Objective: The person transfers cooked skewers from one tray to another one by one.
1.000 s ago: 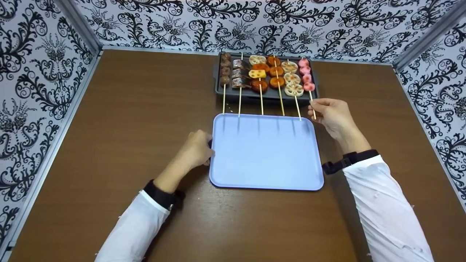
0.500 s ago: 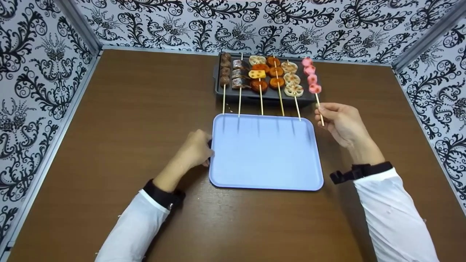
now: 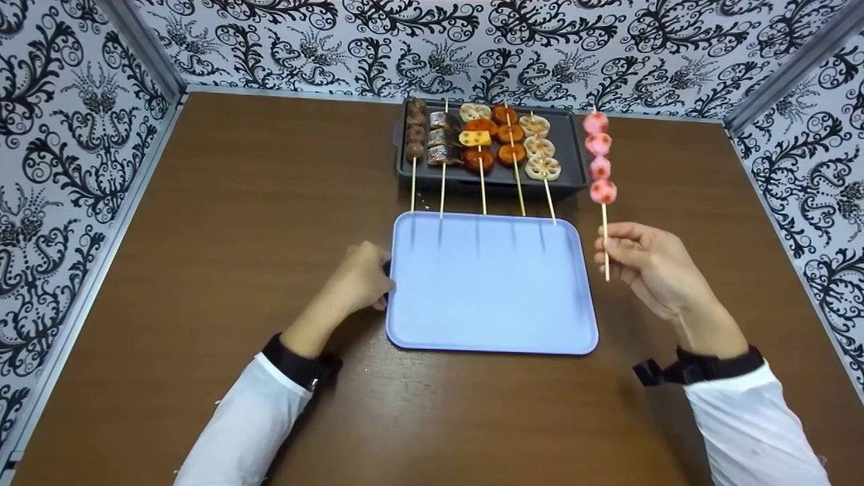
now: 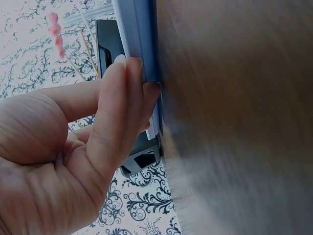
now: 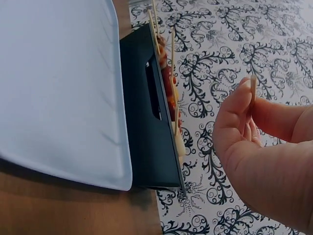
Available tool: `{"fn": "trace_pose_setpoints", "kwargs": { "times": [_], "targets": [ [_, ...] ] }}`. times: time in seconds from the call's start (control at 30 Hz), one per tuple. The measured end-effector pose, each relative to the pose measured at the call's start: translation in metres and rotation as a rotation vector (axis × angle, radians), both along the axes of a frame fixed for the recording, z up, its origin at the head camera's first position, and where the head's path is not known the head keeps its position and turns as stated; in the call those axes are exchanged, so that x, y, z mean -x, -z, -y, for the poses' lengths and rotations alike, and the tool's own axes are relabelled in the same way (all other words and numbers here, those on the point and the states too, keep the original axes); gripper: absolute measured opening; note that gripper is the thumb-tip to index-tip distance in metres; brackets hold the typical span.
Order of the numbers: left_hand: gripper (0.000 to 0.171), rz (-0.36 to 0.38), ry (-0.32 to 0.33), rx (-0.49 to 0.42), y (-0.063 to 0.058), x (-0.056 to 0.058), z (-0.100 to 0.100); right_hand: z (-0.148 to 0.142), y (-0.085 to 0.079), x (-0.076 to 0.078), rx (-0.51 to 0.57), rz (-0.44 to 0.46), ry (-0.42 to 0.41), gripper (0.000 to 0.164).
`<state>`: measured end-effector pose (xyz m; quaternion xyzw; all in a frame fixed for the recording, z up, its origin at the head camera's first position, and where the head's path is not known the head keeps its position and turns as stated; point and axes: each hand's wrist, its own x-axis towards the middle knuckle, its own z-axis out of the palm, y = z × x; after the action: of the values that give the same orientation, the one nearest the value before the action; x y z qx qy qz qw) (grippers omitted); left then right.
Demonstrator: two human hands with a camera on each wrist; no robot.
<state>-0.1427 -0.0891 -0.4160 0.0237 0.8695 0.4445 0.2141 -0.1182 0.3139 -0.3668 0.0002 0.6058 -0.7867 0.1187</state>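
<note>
one skewer [image 3: 603, 192] farther from five others [image 3: 475, 138]

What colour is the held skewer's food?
The food is pink with reddish spots; head view shows it best.

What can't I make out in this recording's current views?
Right wrist view: food on the pink skewer, hidden behind the right hand.
Right wrist view: the other skewers, partly hidden by the dark grill.
Left wrist view: top of the tray, turned edge-on; tabletop, blurred.
Head view: sleeves, cut by the bottom edge.
</note>
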Motion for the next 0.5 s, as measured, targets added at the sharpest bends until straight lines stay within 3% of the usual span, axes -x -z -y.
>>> {"fn": "trace_pose_setpoints", "kwargs": {
  "times": [0.5],
  "targets": [
    [0.010,0.016,0.039,0.057,-0.005,0.000,0.000,-0.007,0.026,-0.060,-0.114,0.032,-0.083,0.016]
  ]
}}
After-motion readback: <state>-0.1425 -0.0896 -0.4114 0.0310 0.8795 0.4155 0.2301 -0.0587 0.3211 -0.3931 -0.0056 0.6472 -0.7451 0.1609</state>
